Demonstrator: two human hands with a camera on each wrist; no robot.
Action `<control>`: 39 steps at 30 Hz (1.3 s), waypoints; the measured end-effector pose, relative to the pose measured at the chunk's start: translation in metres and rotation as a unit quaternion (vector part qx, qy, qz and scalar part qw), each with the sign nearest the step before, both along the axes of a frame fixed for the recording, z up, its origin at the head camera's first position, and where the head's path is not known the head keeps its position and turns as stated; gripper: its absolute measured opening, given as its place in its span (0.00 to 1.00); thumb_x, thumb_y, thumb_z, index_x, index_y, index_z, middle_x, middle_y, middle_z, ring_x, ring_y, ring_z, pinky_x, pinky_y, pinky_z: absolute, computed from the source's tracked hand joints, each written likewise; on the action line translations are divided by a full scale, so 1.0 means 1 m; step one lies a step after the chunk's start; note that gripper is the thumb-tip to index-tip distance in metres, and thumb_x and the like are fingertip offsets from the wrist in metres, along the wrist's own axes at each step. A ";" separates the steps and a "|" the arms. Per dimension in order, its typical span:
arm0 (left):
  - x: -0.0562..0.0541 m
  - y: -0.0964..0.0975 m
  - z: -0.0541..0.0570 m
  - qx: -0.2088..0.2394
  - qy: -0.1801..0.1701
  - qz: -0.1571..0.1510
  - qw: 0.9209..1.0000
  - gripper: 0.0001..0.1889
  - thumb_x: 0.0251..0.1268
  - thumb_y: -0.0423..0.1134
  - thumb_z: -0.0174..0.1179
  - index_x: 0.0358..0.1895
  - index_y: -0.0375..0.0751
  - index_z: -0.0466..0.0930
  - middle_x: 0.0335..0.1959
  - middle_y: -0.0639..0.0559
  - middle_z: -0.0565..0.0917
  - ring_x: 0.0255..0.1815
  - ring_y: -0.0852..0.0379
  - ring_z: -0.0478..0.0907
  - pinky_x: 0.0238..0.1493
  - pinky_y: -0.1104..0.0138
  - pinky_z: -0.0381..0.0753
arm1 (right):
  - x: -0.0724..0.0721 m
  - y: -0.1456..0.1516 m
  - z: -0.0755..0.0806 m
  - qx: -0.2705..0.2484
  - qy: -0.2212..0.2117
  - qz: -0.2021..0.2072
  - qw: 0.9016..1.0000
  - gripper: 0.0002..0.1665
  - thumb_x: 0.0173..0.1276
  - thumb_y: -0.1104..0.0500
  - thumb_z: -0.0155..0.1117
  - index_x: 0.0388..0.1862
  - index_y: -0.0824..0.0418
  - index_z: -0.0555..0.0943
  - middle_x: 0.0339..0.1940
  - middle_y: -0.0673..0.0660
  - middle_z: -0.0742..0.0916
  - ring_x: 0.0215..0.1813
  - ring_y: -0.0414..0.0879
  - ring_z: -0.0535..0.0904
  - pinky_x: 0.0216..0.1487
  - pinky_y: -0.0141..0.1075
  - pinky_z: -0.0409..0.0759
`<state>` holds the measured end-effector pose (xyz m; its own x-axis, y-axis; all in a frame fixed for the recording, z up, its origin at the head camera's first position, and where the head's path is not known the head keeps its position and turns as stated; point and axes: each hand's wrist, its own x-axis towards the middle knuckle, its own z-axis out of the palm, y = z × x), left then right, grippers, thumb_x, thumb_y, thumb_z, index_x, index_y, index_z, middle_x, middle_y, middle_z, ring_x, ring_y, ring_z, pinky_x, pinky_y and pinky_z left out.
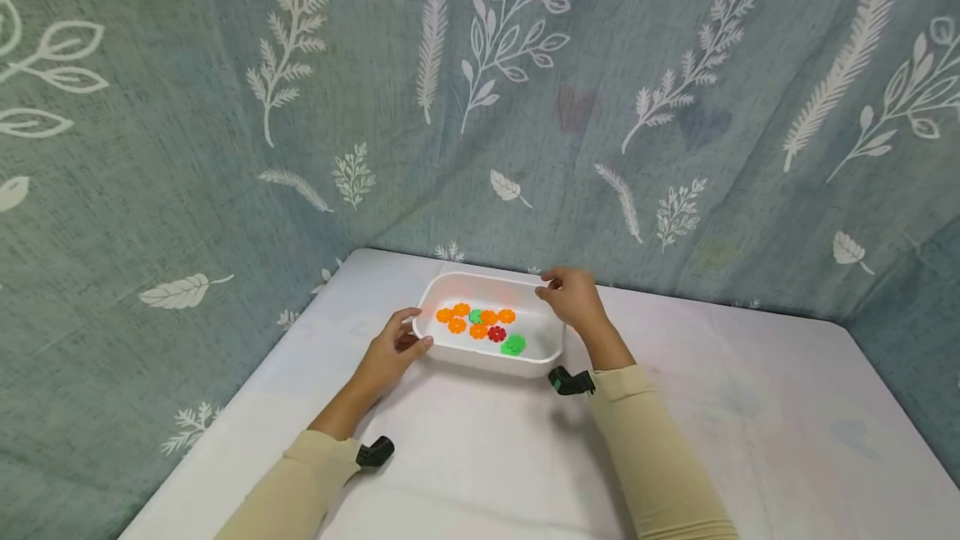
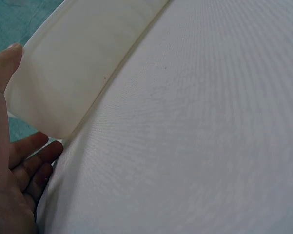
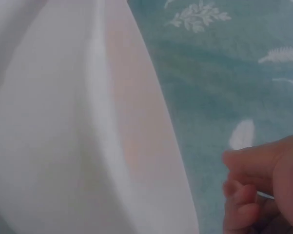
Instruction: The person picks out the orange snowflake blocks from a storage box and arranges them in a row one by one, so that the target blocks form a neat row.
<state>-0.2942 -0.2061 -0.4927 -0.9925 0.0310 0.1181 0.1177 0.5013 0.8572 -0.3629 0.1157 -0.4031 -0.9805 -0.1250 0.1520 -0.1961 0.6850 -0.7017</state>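
Two Hands Meet at a White Plastic Tub

We see a person's left hand (image 1: 386,358) gripping the left end of a white plastic tub (image 1: 487,362), which sits toward the far edge of a white-covered table (image 1: 465,457). The thumb lies at the rim and the fingers bend low outside the wall, a hold that we judge suits steadying a light container. The right hand (image 1: 577,298) is at the far right corner, its fingers bent; we cannot tell whether they pinch the rim or anything small.

Inside, flower-shaped discs lie flat, where the raised walls probably serve to contain them: orange discs (image 1: 457,325) mostly toward the left, a red disc (image 1: 497,334) near the middle, and green discs (image 1: 514,345) close to the near right corner, with another green among the orange. Behind, we find a leaf-patterned curtain (image 1: 450,173), seemingly hung as a backdrop.
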 end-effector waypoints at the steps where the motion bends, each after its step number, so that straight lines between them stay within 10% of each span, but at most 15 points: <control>1: 0.001 0.000 -0.001 -0.001 -0.001 0.001 1.000 0.32 0.65 0.54 0.62 0.69 0.58 0.61 0.65 0.41 0.73 0.56 0.46 0.74 0.58 0.48 0.71 | 0.000 -0.003 -0.002 -0.001 -0.001 0.002 1.000 0.19 0.67 0.55 0.66 0.53 0.62 0.82 0.40 0.57 0.82 0.38 0.51 0.76 0.37 0.42 0.76; 39: -0.001 0.002 -0.002 -0.013 0.010 0.007 1.000 0.31 0.65 0.54 0.62 0.69 0.59 0.61 0.63 0.42 0.75 0.54 0.46 0.74 0.58 0.48 0.71 | -0.025 -0.056 -0.048 0.129 -0.081 0.069 0.986 0.17 0.66 0.57 0.67 0.53 0.59 0.83 0.42 0.53 0.84 0.39 0.46 0.76 0.45 0.38 0.77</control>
<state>-0.2949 -0.2044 -0.4943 -0.9905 0.0197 0.1364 0.1263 0.5250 0.8417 -0.3880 0.0597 -0.4507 -0.9601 -0.2736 -0.0587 -0.2006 0.8193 -0.5372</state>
